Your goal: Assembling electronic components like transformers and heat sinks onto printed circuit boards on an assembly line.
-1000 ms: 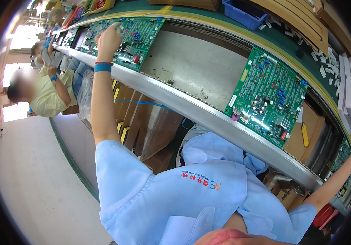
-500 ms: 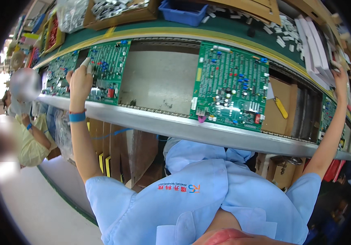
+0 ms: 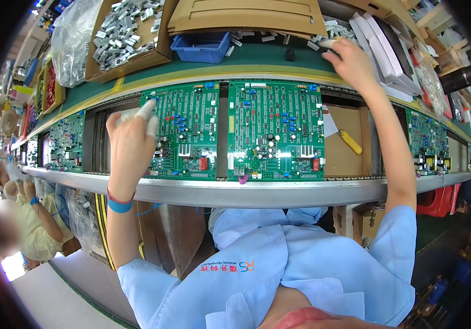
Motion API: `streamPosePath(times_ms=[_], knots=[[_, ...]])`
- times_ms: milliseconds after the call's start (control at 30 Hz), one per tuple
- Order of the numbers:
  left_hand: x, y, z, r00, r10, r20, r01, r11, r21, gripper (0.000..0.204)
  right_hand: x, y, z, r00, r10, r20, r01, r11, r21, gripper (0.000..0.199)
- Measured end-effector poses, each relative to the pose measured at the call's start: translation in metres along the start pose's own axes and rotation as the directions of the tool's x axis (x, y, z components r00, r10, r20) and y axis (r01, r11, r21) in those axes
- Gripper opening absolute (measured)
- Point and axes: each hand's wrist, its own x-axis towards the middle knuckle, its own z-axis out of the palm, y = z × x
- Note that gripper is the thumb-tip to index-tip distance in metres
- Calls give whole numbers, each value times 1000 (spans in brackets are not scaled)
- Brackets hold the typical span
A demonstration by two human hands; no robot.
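2 boards (image 3: 276,118) lie across the track (image 3: 219,196), right of the left hand (image 3: 131,140); right hand (image 3: 354,63) beside small pieces (image 3: 312,45) toward the counter (image 3: 257,61)'s far edge; cannot tell either grip.

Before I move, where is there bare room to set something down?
Bare: the green bench between the blue bin and the black block, along the yellow tape. Crowded: around the right hand, with small parts and white boxes; and by the left hand, where two boards sit close together.
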Motion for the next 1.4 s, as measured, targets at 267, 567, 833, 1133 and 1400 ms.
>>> streamPosePath(times_ms=[267,567,833,1133,1400], knots=[[111,77,18,818,468,-333,-321,853,411,4,23,-15,35,992,-49,-114,31,988,-151,9],[152,124,76,847,522,-98,-175,448,877,24,20,-14,35,986,-115,-120,77,955,-285,6],[146,141,81,919,361,-158,-118,633,765,26,14,-10,14,989,-131,-67,102,939,-329,7],[144,133,69,986,162,-23,-98,698,709,24,-16,-51,-34,980,-120,-157,108,991,-83,10],[112,101,11,924,322,-209,-235,905,356,16,-1,-119,-51,975,-100,-200,144,965,221,10]])
